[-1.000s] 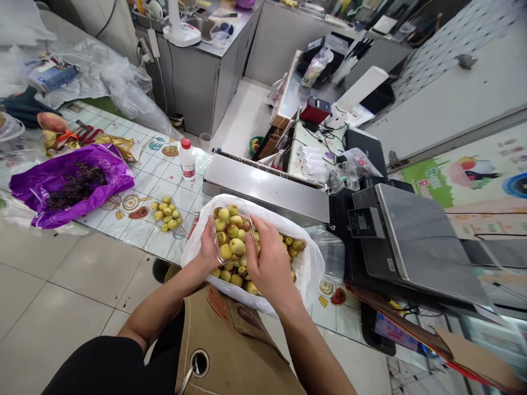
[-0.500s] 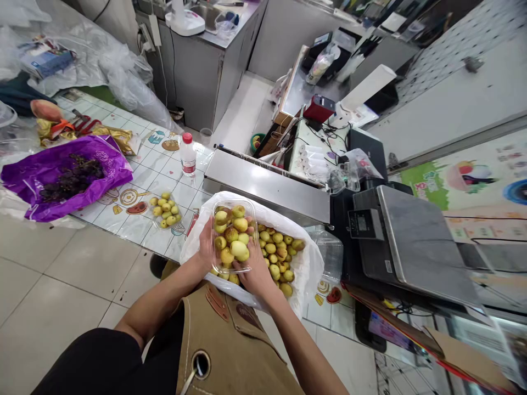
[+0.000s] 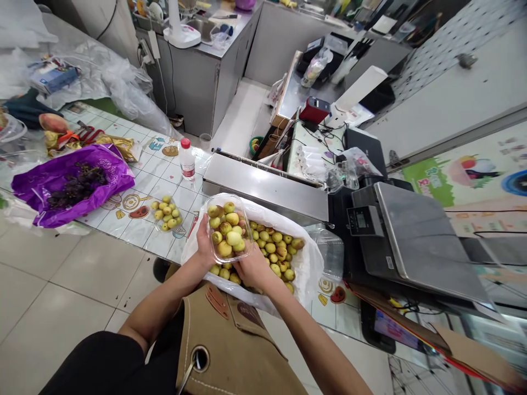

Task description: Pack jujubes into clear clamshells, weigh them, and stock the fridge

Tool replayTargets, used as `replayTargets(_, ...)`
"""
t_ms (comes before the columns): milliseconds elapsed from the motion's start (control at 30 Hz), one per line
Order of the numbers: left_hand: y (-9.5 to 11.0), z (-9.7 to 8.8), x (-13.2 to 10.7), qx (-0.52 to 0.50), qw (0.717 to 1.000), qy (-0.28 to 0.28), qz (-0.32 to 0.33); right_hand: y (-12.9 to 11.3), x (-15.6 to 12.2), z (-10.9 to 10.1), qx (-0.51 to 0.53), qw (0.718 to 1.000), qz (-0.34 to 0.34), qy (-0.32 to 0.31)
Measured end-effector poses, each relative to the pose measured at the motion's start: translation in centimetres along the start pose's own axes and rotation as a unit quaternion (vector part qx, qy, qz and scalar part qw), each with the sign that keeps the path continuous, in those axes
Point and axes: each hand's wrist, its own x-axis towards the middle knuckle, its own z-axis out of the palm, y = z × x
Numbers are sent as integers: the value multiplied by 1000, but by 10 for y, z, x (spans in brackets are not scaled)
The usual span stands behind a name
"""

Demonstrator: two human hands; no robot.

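Both bare hands close on the same load, the left hand [image 3: 203,244] curled up one long side and the right hand [image 3: 256,271] cupped under the near end, and between them sits a clear rectangular plastic punnet [image 3: 228,230] of small yellow-green jujubes. Its long axis points away from the body, over a white plastic bag [image 3: 308,280] of loose jujubes [image 3: 274,252], and the right hand lies nearer those.

Here it was, yellow-green fruit [image 3: 224,233] flecked with red-brown, in a clear tub [image 3: 247,241] between the left grip [image 3: 205,244] and the right grip [image 3: 255,269]! Under the grip, more yellow-green on a white bag [image 3: 307,263]; left of it, a vivid purple bag [image 3: 117,175] with near-black grapes [image 3: 76,189], on a worktop [image 3: 138,222] of white tiles printed with pastel cartoons and red-and-yellow motifs!
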Motion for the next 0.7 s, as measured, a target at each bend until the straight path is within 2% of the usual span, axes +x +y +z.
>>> replayTargets(233, -1, -2, 0, 5, 1000, 23, 13, -1, 16, -1, -4, 999, -33, 10)
replayTargets(467, -1, 3, -2, 2, 1000, 11, 8, -11, 23, -4, 24, 999, -39, 20)
replayTargets(600, -1, 3, -2, -10, 1000, 11, -10, -7, 13, 0, 13, 1000, 1, 28)
replayTargets(700, -1, 1, -3, -27, 999, 4, -32, 9, 0, -8, 32, 997, 59, 49)
